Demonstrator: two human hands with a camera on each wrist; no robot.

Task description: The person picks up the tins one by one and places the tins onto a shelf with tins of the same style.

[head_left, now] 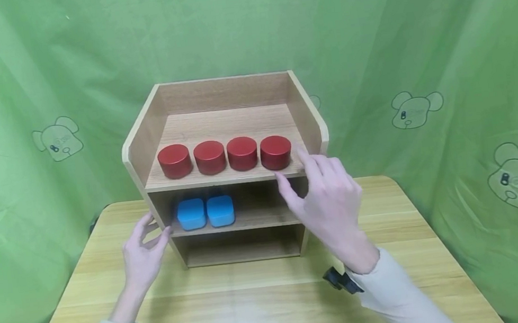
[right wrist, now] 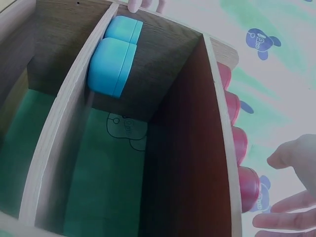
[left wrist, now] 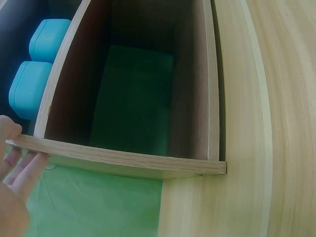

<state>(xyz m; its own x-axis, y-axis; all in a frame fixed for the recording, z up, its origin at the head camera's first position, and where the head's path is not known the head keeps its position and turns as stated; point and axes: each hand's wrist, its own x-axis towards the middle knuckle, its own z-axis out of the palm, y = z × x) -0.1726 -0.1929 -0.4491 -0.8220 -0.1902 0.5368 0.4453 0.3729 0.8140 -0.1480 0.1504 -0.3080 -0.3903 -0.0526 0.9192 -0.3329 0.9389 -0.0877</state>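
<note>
A wooden shelf unit [head_left: 237,180] stands on the table. My left hand [head_left: 141,257] grips its left side panel [left wrist: 123,157], thumb by the front edge and fingers along the outer face. Several round red tins line the top board; my right hand [head_left: 332,196] is beside the rightmost tin [head_left: 275,152], thumb and fingers spread apart. In the right wrist view a gap shows between the thumb [right wrist: 289,154] and that tin [right wrist: 249,188]. On the middle shelf, toward the left, two blue rounded boxes sit side by side, one outer [head_left: 191,214] and one inner [head_left: 220,211].
Raised side walls and a back board [head_left: 224,94] border the top of the unit. Below the blue boxes is a lower compartment [head_left: 242,246]. The wooden table [head_left: 238,313] extends in front and to both sides. Green curtains [head_left: 243,24] with mouse drawings hang around it.
</note>
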